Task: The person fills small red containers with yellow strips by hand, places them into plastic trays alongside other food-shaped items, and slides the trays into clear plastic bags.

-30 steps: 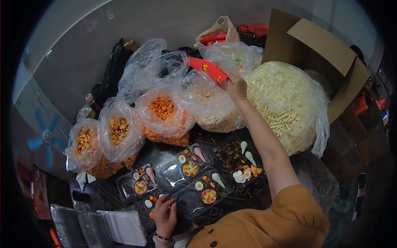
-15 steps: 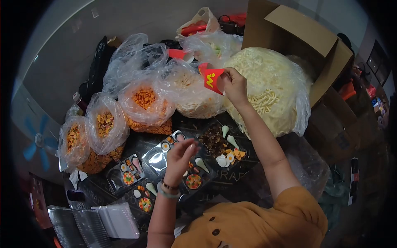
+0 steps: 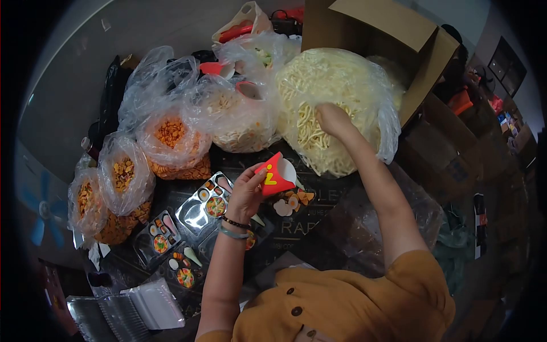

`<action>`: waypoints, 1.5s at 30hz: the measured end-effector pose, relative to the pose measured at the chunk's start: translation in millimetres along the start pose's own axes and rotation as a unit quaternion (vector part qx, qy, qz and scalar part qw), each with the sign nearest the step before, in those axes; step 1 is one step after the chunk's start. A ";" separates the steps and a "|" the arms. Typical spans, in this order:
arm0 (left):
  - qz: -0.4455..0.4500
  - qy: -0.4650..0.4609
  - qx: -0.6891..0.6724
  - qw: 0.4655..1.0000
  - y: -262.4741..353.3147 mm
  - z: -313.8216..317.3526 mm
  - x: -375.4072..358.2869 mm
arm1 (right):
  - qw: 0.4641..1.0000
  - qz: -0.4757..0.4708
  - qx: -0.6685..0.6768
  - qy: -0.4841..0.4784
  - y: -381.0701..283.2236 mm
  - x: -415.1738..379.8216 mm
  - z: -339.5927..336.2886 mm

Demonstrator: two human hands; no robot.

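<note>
My left hand (image 3: 248, 188) pinches a small red fries box (image 3: 280, 178) with a yellow mark. The box is tilted, its pale inside facing up and right. Over the big clear bag (image 3: 384, 131) of cream-coloured, fries-like sticks (image 3: 310, 128), my right hand (image 3: 333, 119) reaches down into the opening. Its fingers are curled and their tips hidden, so what they grip does not show. Below the fries box lie miniature food pieces (image 3: 292, 202), some white and some orange-yellow.
Clear bags of small orange pieces (image 3: 171, 132), mixed pieces (image 3: 123, 174) and white pieces (image 3: 239, 137) line the back. Clear-topped sets of miniature foods (image 3: 205, 205) lie on the dark table (image 3: 336, 228). Plastic sleeves (image 3: 154, 305) are at front left; an open carton (image 3: 364, 34) stands behind.
The red fries box has passed from my right hand to my left, which was empty. My right hand has moved into the bag of cream-coloured sticks. The view has shifted somewhat.
</note>
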State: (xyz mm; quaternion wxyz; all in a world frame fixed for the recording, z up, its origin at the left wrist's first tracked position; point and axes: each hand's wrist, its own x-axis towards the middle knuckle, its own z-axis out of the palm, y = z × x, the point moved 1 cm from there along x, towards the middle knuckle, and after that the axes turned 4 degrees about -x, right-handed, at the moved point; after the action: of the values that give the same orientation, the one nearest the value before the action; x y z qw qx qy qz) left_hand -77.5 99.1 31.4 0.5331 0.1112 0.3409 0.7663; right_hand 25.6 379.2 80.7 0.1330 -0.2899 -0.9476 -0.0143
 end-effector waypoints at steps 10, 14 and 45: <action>-0.005 -0.088 -0.122 0.989 -59.3 45.4 74.7 | 0.982 0.017 -0.172 0.072 -15.9 -23.1 17.3; 0.002 -0.047 -0.179 0.983 -87.7 36.0 111.8 | 0.992 -0.043 -0.116 0.015 16.5 -24.5 17.4; -0.043 0.034 -0.093 0.994 -80.5 47.5 69.5 | 0.838 0.207 0.503 -0.039 0.1 -32.4 -10.0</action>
State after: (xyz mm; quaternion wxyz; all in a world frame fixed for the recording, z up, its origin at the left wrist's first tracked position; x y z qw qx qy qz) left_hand -20.8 196.3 1.6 0.5617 0.0199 0.2911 0.7742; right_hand 53.9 360.5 81.9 0.2236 -0.3732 -0.7463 0.5038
